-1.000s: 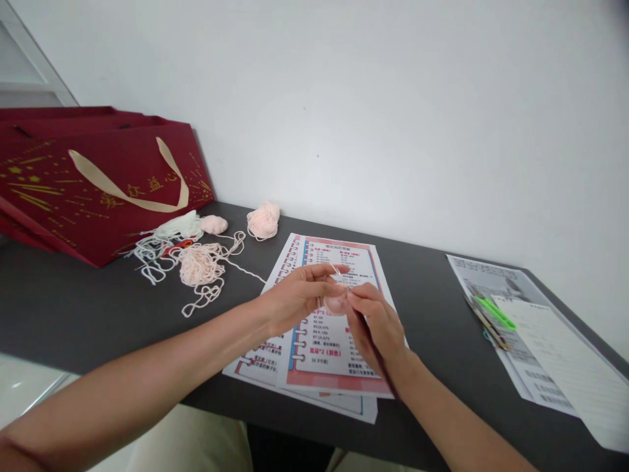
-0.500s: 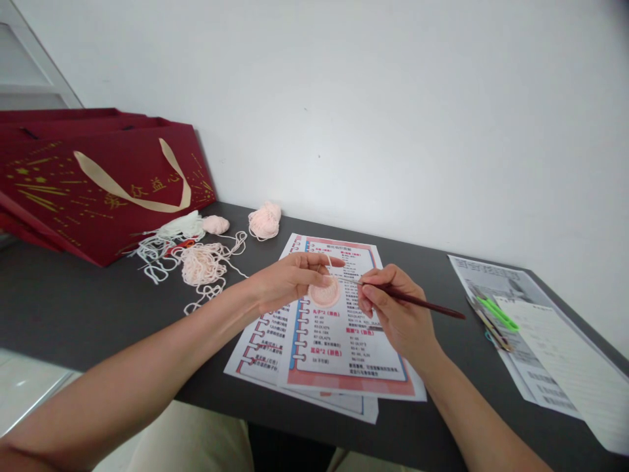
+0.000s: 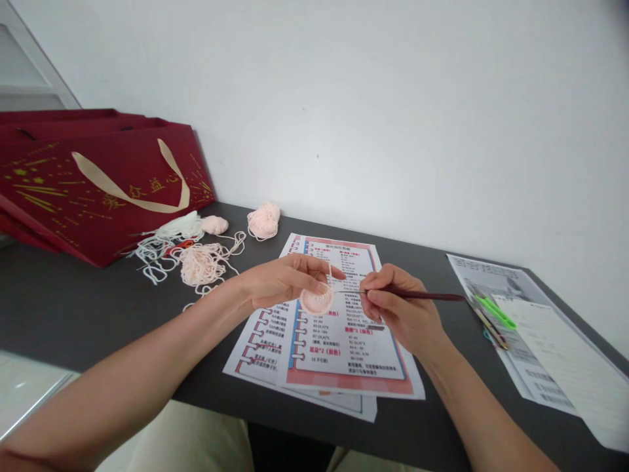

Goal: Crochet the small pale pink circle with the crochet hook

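Now holding pink disc point(image 3: 317, 301) and hook point(image 3: 420, 295), mid-frame.
My left hand point(image 3: 282, 282) is pinching the disc's edge just below center; my right hand point(image 3: 400, 311) is gripping the hook's handle, fingers closed, right of center.

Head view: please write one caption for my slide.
Left hand holds pink crochet piece; right hand holds dark-handled hook above printed sheets.

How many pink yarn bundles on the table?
3: one ball near the wall, a smaller ball beside white yarn, a loose tangle in front. Others may be hidden.
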`<state>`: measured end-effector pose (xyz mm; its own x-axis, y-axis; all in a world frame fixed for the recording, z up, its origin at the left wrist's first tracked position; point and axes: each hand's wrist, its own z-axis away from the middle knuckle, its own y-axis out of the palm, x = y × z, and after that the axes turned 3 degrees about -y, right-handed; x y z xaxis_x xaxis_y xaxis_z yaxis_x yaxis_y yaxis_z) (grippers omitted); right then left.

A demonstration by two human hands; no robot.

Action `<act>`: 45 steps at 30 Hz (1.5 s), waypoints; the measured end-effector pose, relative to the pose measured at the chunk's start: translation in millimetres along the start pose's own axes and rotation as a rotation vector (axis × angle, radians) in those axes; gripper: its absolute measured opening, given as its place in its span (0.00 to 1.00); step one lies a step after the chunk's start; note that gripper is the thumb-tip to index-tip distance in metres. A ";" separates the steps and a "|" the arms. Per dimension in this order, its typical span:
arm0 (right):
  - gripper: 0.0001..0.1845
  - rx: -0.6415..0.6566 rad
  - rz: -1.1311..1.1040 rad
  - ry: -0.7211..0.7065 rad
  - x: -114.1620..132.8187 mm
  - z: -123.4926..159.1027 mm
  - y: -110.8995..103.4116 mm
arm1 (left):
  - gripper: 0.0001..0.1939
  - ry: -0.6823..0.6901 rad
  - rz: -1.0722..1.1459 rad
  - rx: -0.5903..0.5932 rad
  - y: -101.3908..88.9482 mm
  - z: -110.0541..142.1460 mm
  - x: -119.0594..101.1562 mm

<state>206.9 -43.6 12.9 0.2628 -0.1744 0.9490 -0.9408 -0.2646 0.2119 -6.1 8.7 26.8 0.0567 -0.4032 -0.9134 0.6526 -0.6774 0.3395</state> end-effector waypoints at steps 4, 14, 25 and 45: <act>0.06 -0.065 -0.164 0.113 -2.1 -3.3 5.7 | 0.15 0.221 -0.219 -0.211 10.4 -3.9 7.6; 0.05 -0.121 0.043 -0.118 -13.2 2.4 15.6 | 0.16 0.397 -0.328 -0.417 20.4 -7.6 19.4; 0.05 -0.202 0.754 -0.371 -24.9 18.4 24.2 | 0.16 0.395 -0.512 -0.575 25.9 -9.4 28.5; 0.08 0.134 1.349 -0.790 -30.1 11.3 21.8 | 0.21 0.266 -0.152 -0.462 23.9 -15.6 33.4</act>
<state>180.9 -54.8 -13.7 -0.6425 -0.7649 0.0465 -0.5511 0.4191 -0.7215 23.1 -11.3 1.0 0.0862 -0.1120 -0.9900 0.9285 -0.3512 0.1206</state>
